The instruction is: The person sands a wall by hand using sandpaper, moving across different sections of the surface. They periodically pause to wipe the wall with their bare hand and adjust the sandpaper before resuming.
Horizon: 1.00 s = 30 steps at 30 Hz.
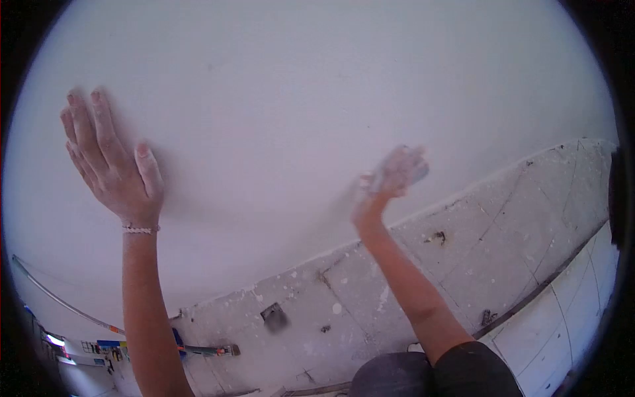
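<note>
Against the white wall [264,119], toward the left: left hand [116,169], palm laid to the surface, fingers spread slightly and pointing far, thumb apart. It grips nothing. Judged a brace: a flat palm would steady my body while the other arm reaches out. A braided bracelet [139,229] circles that wrist; white dust coats the fingers.

Right of centre, at the wall: right hand [393,175], blurred, fingers apparently closed over a pale grey pad [419,173]. Material cannot be told. Held under the fingers, I judge, so that pressure spreads over its face. Contact of pad with wall: probable, not resolved.

Orientation: pad's long axis seems to run slantwise, near left to far right, roughly in line with my fingers; its exposed end points right. Blur makes this tentative.

Nearer, below the wall: speckled floor [423,271], with a brush-like tool [218,351] lying left.
</note>
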Each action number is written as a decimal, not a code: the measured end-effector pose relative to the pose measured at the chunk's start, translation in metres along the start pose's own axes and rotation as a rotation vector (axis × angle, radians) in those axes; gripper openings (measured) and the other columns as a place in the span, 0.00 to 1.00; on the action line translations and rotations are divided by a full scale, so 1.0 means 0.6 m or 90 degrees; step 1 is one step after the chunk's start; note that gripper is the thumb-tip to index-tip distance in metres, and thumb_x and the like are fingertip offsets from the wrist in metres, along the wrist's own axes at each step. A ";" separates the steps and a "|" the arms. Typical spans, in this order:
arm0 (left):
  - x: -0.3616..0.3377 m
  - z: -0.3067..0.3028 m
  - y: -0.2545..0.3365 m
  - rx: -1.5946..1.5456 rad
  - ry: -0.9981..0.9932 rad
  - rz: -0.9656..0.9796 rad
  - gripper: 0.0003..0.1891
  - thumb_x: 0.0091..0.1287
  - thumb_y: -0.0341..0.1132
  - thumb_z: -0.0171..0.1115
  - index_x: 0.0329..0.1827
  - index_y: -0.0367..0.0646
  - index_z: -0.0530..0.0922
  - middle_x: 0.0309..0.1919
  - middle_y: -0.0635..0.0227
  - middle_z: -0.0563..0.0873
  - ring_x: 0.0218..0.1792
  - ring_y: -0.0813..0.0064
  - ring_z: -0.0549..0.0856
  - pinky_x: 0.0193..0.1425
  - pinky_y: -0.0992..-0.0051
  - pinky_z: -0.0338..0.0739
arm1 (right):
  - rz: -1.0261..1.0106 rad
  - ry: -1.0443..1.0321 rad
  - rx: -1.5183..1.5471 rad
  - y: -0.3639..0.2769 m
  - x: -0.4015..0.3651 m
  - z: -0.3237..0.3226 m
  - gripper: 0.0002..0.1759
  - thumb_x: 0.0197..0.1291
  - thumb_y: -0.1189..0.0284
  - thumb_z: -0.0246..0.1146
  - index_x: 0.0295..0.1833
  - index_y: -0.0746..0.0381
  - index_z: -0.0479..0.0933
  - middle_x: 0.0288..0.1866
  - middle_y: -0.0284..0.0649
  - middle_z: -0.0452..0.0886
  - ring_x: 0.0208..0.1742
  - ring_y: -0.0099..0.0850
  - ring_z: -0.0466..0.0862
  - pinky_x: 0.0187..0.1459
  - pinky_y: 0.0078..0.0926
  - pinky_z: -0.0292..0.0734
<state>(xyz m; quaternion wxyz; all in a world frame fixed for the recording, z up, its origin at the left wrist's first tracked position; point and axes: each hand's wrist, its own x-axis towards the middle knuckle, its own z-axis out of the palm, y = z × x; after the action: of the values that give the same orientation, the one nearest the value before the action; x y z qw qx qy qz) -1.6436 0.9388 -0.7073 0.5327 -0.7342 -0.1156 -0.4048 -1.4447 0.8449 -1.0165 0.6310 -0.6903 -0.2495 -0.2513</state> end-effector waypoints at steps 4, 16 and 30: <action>0.008 0.003 -0.004 -0.003 0.009 0.009 0.31 0.73 0.50 0.40 0.79 0.53 0.59 0.79 0.60 0.59 0.80 0.57 0.56 0.81 0.51 0.45 | -0.557 -0.206 -0.109 -0.049 -0.102 0.054 0.38 0.71 0.52 0.49 0.82 0.48 0.50 0.85 0.47 0.41 0.83 0.52 0.38 0.72 0.75 0.30; -0.020 -0.002 -0.011 0.029 -0.064 0.131 0.36 0.74 0.54 0.35 0.80 0.44 0.55 0.80 0.53 0.55 0.81 0.55 0.52 0.82 0.53 0.42 | -0.222 -0.019 -0.122 0.028 0.042 0.000 0.34 0.73 0.52 0.44 0.80 0.53 0.56 0.83 0.55 0.44 0.81 0.66 0.40 0.72 0.73 0.35; -0.032 -0.017 -0.010 0.027 -0.113 0.104 0.36 0.74 0.56 0.35 0.79 0.44 0.57 0.79 0.50 0.56 0.80 0.52 0.52 0.82 0.54 0.44 | -0.284 -0.007 -0.054 0.025 0.126 -0.019 0.29 0.74 0.48 0.42 0.75 0.42 0.68 0.81 0.48 0.55 0.80 0.66 0.46 0.71 0.67 0.45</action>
<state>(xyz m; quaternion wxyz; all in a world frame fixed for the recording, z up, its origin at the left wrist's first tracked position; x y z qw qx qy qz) -1.6644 0.9372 -0.7161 0.5669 -0.7629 -0.1106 -0.2906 -1.3784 0.8342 -0.9769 0.5287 -0.6452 -0.3887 -0.3913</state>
